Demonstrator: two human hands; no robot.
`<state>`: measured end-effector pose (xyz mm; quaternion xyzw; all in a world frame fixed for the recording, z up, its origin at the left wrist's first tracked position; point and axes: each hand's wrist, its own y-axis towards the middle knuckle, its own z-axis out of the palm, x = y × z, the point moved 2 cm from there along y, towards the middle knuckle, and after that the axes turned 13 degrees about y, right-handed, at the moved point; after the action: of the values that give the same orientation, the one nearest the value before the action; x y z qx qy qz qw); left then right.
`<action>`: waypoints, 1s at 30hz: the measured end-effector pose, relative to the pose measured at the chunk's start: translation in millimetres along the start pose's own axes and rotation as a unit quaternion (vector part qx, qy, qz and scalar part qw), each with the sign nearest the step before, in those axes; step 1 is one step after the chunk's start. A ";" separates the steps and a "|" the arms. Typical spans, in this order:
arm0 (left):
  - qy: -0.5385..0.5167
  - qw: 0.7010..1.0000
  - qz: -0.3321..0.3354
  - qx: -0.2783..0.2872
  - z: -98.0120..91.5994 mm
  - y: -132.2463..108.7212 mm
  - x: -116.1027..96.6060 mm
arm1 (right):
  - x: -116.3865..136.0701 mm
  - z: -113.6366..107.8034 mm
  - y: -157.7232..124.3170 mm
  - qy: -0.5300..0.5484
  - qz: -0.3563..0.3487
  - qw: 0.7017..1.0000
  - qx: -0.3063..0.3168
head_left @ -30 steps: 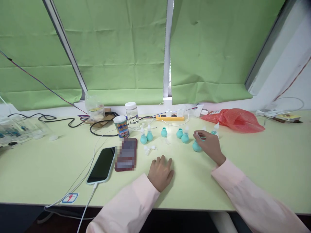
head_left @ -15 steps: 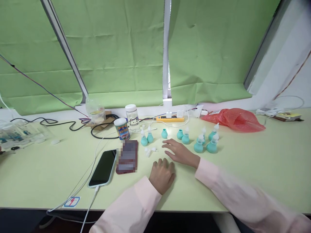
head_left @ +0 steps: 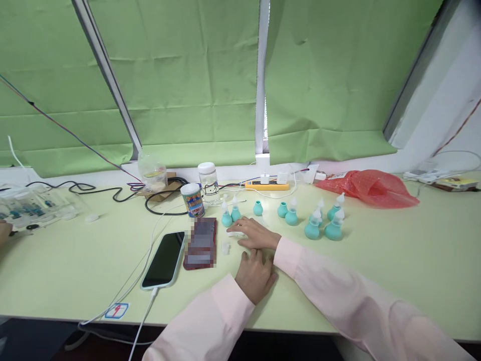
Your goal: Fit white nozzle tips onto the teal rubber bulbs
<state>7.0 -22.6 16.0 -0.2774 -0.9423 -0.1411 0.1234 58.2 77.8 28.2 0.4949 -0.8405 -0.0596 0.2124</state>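
At the right hand's [head_left: 256, 233] fingertips [head_left: 237, 228] lies a small clear nozzle [head_left: 230, 233]. The fingers stretch forward close together over it; whether they pinch it I cannot tell. A second clear nozzle [head_left: 225, 246] lies just beside, nearer the dark red wallet [head_left: 201, 242]. Just beyond the fingertips stands a pair of teal squeeze bulbs [head_left: 226, 219] with white tips. Just behind the right wrist, the left hand [head_left: 257, 274] rests palm down on the pale green table [head_left: 394, 250], fingers loosely together, holding nothing. A phone [head_left: 165, 258] lies left of the wallet.
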 end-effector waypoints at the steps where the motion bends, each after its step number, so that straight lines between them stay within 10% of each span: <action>1: -0.001 1.000 0.001 0.000 -0.3 0.2 -0.3 | 2.5 -2.2 0.8 -0.012 -0.020 1.000 0.007; 16: -0.015 0.999 -0.025 -0.011 -1.4 0.2 3.3 | 22.1 -9.2 10.8 -0.081 -0.077 0.993 0.040; 24: -0.037 0.973 -0.162 -0.161 -21.6 1.8 16.8 | 3.0 -55.3 -58.4 0.193 0.084 0.971 -0.117; 30: -0.138 0.975 -0.134 -0.112 -18.8 2.1 15.8 | 7.1 -35.0 -84.2 0.387 0.118 0.909 -0.096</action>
<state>-1.8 -19.5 38.8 -0.1772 -0.9571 -0.2212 -0.0600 137.7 33.2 35.8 0.3534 -0.7348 0.0818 0.5731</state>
